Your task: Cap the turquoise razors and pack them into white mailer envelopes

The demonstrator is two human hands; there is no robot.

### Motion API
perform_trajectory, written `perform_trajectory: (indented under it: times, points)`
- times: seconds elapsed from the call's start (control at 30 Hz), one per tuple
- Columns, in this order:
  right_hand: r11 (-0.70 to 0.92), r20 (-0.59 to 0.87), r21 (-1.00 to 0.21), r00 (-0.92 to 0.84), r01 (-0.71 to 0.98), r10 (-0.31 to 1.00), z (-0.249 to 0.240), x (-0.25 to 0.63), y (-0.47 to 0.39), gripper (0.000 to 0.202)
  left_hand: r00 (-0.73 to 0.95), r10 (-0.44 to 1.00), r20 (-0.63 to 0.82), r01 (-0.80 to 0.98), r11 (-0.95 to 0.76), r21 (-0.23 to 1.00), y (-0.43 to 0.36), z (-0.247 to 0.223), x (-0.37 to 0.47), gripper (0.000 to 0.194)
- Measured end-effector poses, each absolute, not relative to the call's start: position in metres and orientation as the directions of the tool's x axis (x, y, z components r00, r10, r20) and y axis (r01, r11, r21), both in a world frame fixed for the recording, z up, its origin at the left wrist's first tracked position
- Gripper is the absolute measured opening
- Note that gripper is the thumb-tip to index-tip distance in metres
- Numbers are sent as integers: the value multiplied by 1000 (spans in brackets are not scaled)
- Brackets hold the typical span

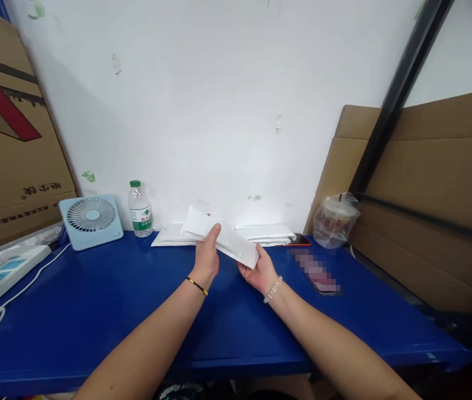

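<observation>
A white, flat, slightly wrinkled packet (229, 243) is held tilted above the blue table (131, 316), its left end higher than its right. My left hand (207, 256) grips it near the left part, thumb on top. My right hand (259, 270) holds its lower right end, with the thumb at the edge and fingers beneath. Behind the packet, more white flat packets lie by the wall, one group on the left (169, 235) and a stack on the right (267, 233).
A light-blue fan (92, 221) and a green-capped bottle (140, 211) stand at the back left. A power strip (6, 272) with white cables is far left. On the right are a phone (317, 273), a red-edged device (301, 240), a bagged cup (336, 220) and cardboard (436, 211).
</observation>
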State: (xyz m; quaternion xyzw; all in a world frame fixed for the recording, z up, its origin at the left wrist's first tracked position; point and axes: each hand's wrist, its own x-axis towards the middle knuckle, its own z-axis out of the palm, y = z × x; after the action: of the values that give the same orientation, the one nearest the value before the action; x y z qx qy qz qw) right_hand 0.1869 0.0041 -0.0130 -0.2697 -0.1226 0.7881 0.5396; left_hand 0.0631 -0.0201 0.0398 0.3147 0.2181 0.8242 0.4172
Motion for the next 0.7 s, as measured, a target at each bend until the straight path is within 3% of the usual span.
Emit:
perform_trajectory:
  times: [0.17,0.23,0.37,0.53,0.7]
  points:
    - [-354,-379,-469,-177,-809,908,-17,196,17,20,-368,816,445,-404,-572,714,-26,59,84,39]
    - [-337,-366,-560,-139,-757,920,-20,196,20,15,-351,819,454,-347,-564,749,-28,68,88,36]
    - [-225,-260,-781,-24,-583,965,-26,195,23,15,-360,811,461,-345,-575,742,-29,81,90,36]
    - [-88,-144,-901,101,-425,984,-35,205,34,30,-418,780,465,-406,-619,673,-30,91,79,34]
    - [48,17,-992,254,-117,967,-39,231,49,33,-518,699,493,-385,-705,595,-32,104,45,38]
